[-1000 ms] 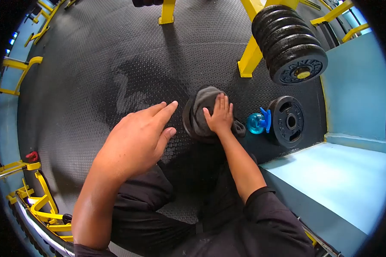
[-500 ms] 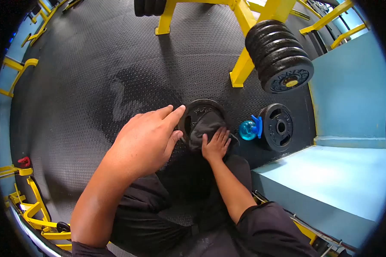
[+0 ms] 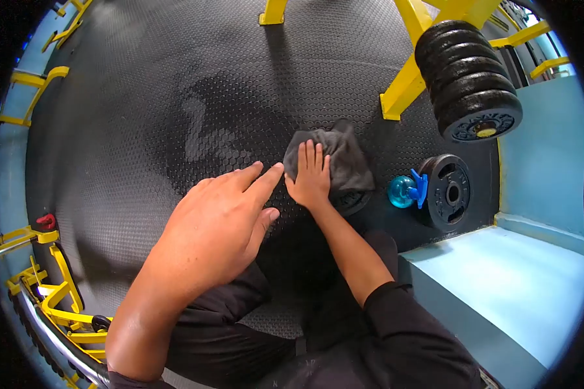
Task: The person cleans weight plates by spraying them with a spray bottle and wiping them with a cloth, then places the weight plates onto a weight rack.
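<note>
A dark grey cloth (image 3: 350, 159) lies spread over a round black weight plate (image 3: 352, 202), whose lower edge shows beneath it. My right hand (image 3: 311, 175) rests flat on the cloth's left part, fingers extended. Closer to the camera, my left hand (image 3: 224, 217) hovers left of the cloth with its fingers apart and nothing in it; its fingertips point toward the cloth's left edge. To the right of the cloth a blue spray bottle (image 3: 403, 192) leans near a second black plate (image 3: 451, 192).
A yellow rack (image 3: 402, 87) carries several black plates (image 3: 474, 84) at the upper right. A pale blue ledge (image 3: 506, 279) borders the right side. Yellow equipment (image 3: 61, 279) and a red object (image 3: 46, 221) are at the left edge of the black rubber floor (image 3: 130, 129).
My right hand has moved with the cloth from the plate's near right part to its far left. The cloth has spread out and covers more of the plate. My left hand stays raised.
</note>
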Action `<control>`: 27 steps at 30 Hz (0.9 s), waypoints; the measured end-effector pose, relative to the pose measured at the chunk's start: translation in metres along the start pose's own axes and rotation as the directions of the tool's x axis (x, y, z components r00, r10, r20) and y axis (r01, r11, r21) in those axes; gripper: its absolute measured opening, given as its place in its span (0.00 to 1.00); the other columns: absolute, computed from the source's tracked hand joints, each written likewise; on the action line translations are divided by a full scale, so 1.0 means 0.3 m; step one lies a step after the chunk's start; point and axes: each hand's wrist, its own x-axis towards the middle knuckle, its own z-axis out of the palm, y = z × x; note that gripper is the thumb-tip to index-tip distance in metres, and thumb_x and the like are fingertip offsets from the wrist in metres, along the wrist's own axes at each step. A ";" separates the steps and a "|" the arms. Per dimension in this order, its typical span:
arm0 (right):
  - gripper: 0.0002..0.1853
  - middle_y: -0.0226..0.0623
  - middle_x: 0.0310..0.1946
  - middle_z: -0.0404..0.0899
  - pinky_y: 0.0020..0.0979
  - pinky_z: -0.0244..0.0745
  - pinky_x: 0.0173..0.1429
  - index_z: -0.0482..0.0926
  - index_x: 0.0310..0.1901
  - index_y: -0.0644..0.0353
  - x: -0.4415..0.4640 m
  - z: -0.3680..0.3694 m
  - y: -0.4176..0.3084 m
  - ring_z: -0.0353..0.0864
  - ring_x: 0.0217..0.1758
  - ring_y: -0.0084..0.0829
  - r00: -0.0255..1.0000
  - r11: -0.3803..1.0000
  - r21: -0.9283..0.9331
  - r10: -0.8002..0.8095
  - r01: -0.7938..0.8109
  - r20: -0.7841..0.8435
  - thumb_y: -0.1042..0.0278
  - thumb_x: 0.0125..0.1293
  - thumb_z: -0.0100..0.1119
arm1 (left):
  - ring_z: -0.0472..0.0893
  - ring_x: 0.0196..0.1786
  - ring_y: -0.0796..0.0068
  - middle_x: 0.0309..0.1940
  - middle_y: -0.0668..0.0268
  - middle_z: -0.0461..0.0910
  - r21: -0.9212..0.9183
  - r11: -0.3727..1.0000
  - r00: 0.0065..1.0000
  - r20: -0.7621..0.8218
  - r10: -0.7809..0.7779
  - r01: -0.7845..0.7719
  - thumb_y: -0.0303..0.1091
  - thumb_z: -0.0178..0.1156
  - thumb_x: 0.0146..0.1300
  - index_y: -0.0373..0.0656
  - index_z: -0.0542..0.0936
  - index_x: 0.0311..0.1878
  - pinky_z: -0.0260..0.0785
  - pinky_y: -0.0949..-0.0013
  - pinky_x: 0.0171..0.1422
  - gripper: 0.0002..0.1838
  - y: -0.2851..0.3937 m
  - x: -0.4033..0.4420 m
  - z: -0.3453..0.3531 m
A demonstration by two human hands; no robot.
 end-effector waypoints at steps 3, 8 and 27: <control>0.48 0.44 0.81 0.48 0.48 0.45 0.82 0.54 0.77 0.62 -0.108 -0.024 0.023 0.45 0.84 0.46 0.995 0.995 0.045 -0.092 0.091 0.030 0.52 0.59 0.64 | 0.77 0.63 0.45 0.63 0.45 0.76 -0.027 1.000 1.000 0.003 0.009 -0.009 0.35 0.59 0.68 0.39 0.72 0.69 0.68 0.53 0.68 0.27 0.006 0.019 0.005; 0.46 0.36 0.81 0.50 0.43 0.45 0.83 0.56 0.77 0.59 -0.343 -0.123 0.136 0.50 0.83 0.38 0.875 0.909 0.033 -0.410 0.416 0.258 0.59 0.58 0.64 | 0.77 0.62 0.44 0.62 0.44 0.76 -0.013 1.000 1.000 0.009 0.018 -0.018 0.36 0.58 0.69 0.37 0.70 0.70 0.69 0.53 0.68 0.27 -0.009 0.050 0.029; 0.37 0.44 0.60 0.74 0.53 0.65 0.68 0.74 0.60 0.58 0.142 -0.164 0.356 0.68 0.68 0.48 0.916 0.922 -0.003 0.386 -0.388 0.109 0.30 0.64 0.54 | 0.72 0.67 0.38 0.64 0.37 0.73 -0.089 0.973 0.964 0.181 -0.197 0.215 0.36 0.55 0.72 0.46 0.33 0.81 0.64 0.51 0.73 0.47 0.062 0.080 -0.007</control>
